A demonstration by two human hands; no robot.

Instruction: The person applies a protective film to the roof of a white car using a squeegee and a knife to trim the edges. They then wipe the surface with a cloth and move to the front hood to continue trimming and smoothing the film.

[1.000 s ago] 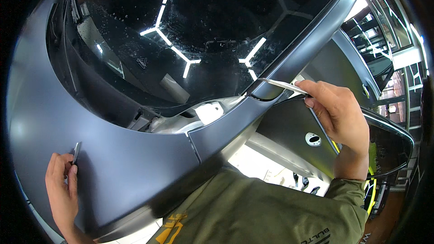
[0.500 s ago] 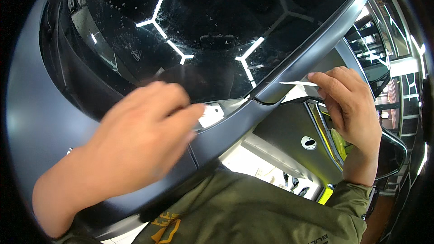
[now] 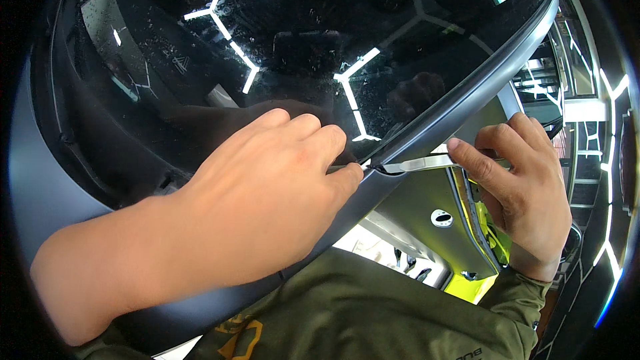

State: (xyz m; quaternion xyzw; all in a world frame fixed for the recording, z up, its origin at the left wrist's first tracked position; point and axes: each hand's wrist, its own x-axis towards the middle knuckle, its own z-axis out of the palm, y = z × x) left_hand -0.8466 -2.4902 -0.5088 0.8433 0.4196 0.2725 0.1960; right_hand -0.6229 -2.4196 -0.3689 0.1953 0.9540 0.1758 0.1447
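My left hand (image 3: 267, 183) is closed at the base of a grey car's windscreen pillar (image 3: 490, 73), thumb and forefinger drawn together. A small white edge shows at the fingertips, but what they grip is mostly hidden. My right hand (image 3: 523, 190) pinches one end of a thin, pale, shiny strip (image 3: 423, 163) between thumb and fingers. From there the strip runs left, slightly bent, to the seam at the pillar's foot, close to my left fingertips. Beneath my left forearm lies the grey body panel (image 3: 50, 153).
The dark windscreen (image 3: 300, 73) fills the upper middle, with bright light strips mirrored in it. Right of the pillar, an open door shows its inner edge (image 3: 460, 200) and a white-ringed oval fitting (image 3: 442, 218). Yellow-green material (image 3: 467, 287) lies below it.
My left hand has moved right to the pillar's foot; the white piece with a hole beside its fingers is out of sight. My right hand has lowered, and the strip now reaches the seam.
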